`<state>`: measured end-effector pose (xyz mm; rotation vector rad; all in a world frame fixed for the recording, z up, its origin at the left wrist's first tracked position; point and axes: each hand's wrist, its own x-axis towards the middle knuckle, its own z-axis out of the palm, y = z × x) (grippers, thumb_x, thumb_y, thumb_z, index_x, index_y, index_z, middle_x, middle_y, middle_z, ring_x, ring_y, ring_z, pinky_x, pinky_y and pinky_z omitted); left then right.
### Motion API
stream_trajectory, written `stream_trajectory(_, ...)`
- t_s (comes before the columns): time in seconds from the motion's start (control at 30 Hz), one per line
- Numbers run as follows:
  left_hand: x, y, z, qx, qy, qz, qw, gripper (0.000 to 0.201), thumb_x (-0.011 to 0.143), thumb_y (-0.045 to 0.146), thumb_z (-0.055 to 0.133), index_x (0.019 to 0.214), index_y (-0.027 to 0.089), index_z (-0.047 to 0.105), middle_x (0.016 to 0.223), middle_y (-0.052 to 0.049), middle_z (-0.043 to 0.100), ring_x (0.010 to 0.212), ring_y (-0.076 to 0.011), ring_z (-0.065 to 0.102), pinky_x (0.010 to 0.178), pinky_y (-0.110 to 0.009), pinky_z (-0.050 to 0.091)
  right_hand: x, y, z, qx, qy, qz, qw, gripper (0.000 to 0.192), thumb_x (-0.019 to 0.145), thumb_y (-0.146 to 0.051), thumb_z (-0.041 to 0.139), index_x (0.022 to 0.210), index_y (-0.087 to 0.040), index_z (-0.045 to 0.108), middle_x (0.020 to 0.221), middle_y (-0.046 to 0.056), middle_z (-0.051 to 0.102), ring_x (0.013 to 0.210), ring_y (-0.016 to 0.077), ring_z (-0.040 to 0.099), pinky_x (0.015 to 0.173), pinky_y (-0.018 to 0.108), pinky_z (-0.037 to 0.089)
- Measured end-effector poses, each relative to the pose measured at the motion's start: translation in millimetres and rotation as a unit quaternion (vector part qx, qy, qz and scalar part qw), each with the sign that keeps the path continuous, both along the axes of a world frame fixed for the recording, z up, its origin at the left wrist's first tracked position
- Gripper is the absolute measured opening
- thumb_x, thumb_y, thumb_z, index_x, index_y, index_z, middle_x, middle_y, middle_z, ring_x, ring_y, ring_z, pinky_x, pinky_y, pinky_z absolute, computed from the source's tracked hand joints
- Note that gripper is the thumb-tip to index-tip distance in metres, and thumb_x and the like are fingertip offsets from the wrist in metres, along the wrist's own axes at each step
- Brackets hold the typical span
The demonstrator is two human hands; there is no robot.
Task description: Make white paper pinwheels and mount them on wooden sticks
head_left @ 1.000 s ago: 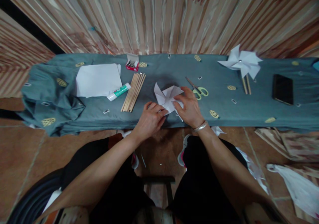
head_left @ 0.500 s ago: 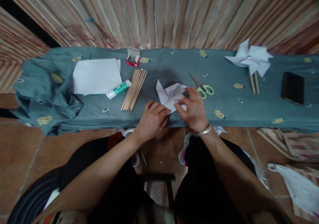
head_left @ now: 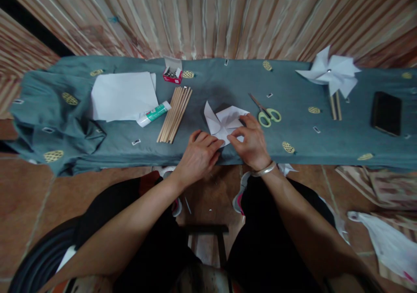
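folded paper (head_left: 224, 121): on cloth-covered bench (head_left: 325, 141), just right of wooden sticks (head_left: 174, 114) | left hand (head_left: 198, 154): fingers curled, pinching its near edge | right hand (head_left: 252, 141): fingertips pressing its right flap

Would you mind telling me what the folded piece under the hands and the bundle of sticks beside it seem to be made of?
The folded piece looks like thin white matte paper: it holds sharp creases and raised pointed flaps. The sticks look like bare pale wood, light tan and unpainted, though bamboo cannot be ruled out from here.
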<state>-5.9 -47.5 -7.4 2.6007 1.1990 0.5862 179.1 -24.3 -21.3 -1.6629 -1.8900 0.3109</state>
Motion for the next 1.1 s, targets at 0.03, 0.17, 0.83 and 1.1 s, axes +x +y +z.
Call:
stream_trajectory(0.03,-0.1,-0.2,0.2,-0.001,0.0,0.0,1.0,0.03,0.091,0.019,0.053,0.119,0.015,0.061,0.11,-0.008,0.068,0.104,-0.0241,0.054,0.104,-0.046,0.035,-0.6,-0.1,-0.1,0.001,-0.001,0.0,1.0,0.012,0.077,-0.024,0.066,0.067,-0.018,0.068,0.133,0.015,0.059,0.137,0.0352,0.04,0.105,0.056,0.04)
stream_trajectory(0.17,-0.4,-0.3,0.8,-0.005,-0.001,-0.001,1.0,0.03,0.091,0.019,0.052,0.12,0.016,0.061,0.111,-0.008,0.068,0.104,-0.0242,0.054,0.103,-0.046,0.035,-2.0,0.3,-2.0,0.006,-0.005,0.0,1.0,0.014,0.077,-0.022,0.063,0.064,-0.018,0.066,0.131,0.016,0.06,0.136,0.0354,0.041,0.105,0.056,0.041)
stream_trajectory(0.83,0.3,0.7,0.7,-0.001,0.008,0.017,1.0,0.03,0.091,0.018,0.052,0.119,0.016,0.061,0.114,-0.009,0.064,0.104,-0.0241,0.056,0.105,-0.048,0.035,-5.3,1.3,-1.1,-0.011,0.001,-0.009,1.0,0.016,0.078,-0.024,0.06,0.063,-0.02,0.064,0.133,0.015,0.06,0.137,0.0346,0.041,0.105,0.057,0.04)
stream_trajectory(1.1,1.1,0.7,1.2,-0.003,0.021,0.018,1.0,0.03,0.09,0.019,0.053,0.119,0.016,0.062,0.116,-0.008,0.064,0.104,-0.0252,0.055,0.105,-0.05,0.035,-5.5,3.0,-2.1,0.009,-0.025,-0.012,1.0,0.015,0.077,-0.024,0.063,0.062,-0.021,0.064,0.129,0.014,0.063,0.133,0.0336,0.047,0.101,0.055,0.045)
